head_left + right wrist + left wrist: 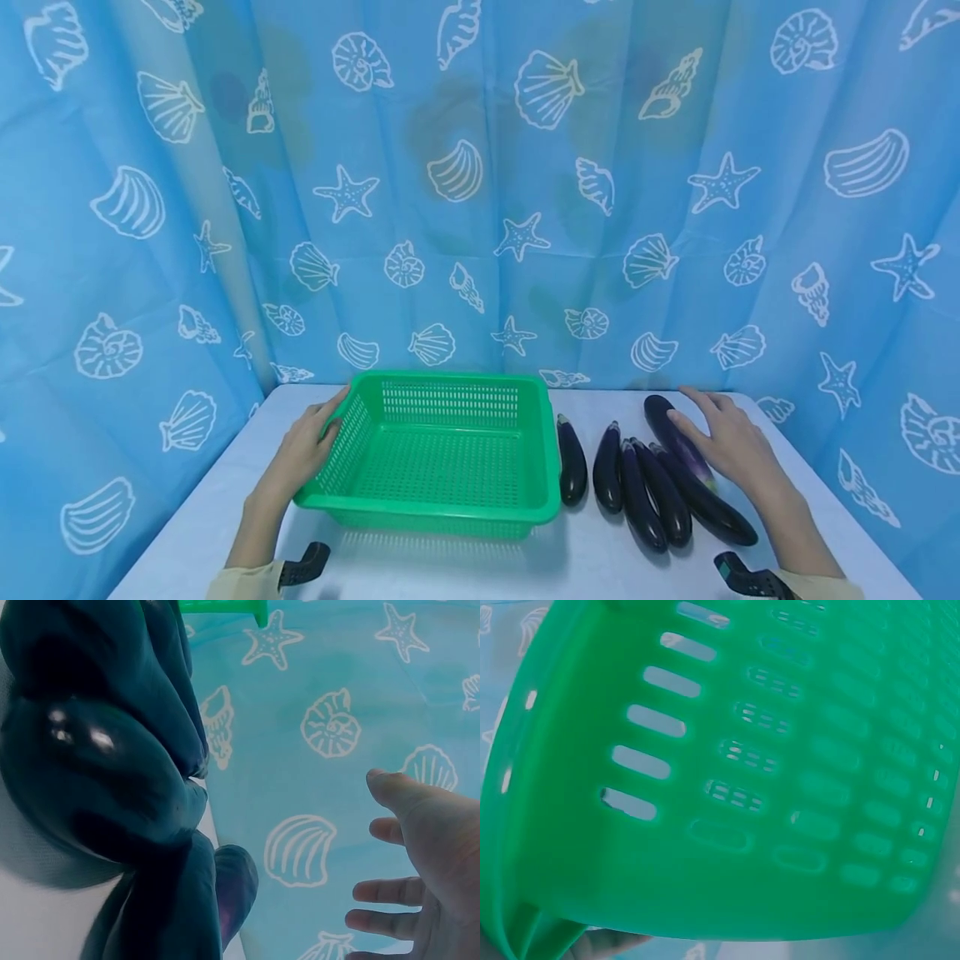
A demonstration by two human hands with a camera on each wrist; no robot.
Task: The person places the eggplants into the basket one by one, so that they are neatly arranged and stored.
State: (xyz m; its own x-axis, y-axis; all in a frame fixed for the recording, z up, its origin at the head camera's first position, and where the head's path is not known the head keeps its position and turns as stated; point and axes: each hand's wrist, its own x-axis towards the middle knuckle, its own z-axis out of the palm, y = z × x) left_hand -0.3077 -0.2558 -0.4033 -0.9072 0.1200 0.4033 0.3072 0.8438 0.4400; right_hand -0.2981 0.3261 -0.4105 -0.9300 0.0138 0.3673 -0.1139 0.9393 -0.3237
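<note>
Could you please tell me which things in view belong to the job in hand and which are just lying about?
Likely in the job:
green basket, with the left hand at its rim
six eggplants, right hand near one

Apparently just surroundings:
white table underneath
blue shell-patterned curtain behind

We count six eggplants (572, 467), one green basket (435, 505), one table (405, 577), two bare hands (302, 443) and two black wrist-worn devices (306, 567).

Cream sleeves (243, 582), black curved wrist mounts (306, 565), perhaps one teal mark (723, 568)
</note>
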